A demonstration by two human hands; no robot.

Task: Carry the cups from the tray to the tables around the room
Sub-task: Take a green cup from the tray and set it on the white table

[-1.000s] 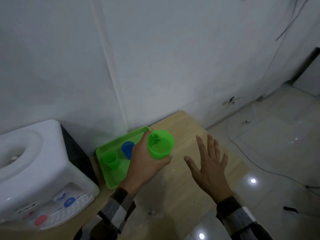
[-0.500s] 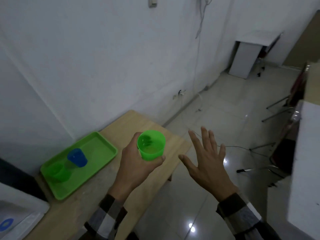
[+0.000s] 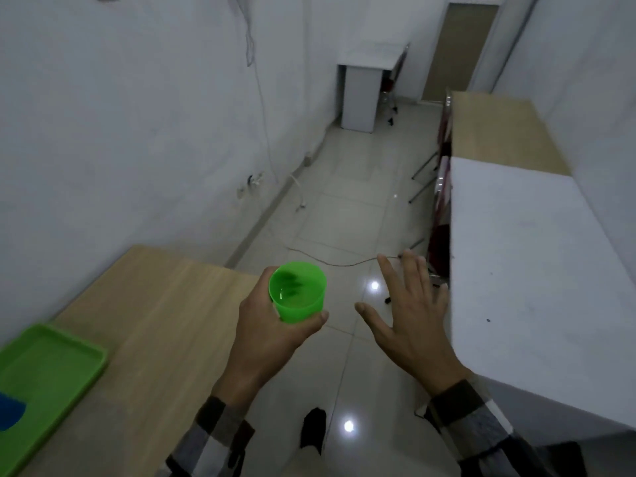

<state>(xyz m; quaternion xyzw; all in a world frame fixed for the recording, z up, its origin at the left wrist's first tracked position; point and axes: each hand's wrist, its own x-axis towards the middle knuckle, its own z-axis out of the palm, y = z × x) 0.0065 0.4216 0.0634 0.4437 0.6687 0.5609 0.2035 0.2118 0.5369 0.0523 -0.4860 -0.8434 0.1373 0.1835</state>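
Left hand (image 3: 272, 333) grips a green cup (image 3: 298, 291), upright, held over the floor just beyond the right-hand edge of the wooden desk (image 3: 155, 321). Some clear liquid shows in the cup. Right hand (image 3: 409, 315) is empty, fingers spread, palm down, beside the cup and near the edge of the white desk (image 3: 537, 270).

Progress, as judged: one cup lifted off and in transit; not yet set down anywhere. The green tray (image 3: 44, 370) sits on the wooden desk, well left of the cup; a blue cup (image 3: 10, 413) remains on it at the frame edge. More may be out of view.

Room: narrow, white walls, glossy tiled floor (image 3: 344, 218) with a loose cable (image 3: 344, 263) ahead of the cup. Another wooden desk (image 3: 495, 132) and a small white desk (image 3: 370, 60) lie beyond it; all look bare.
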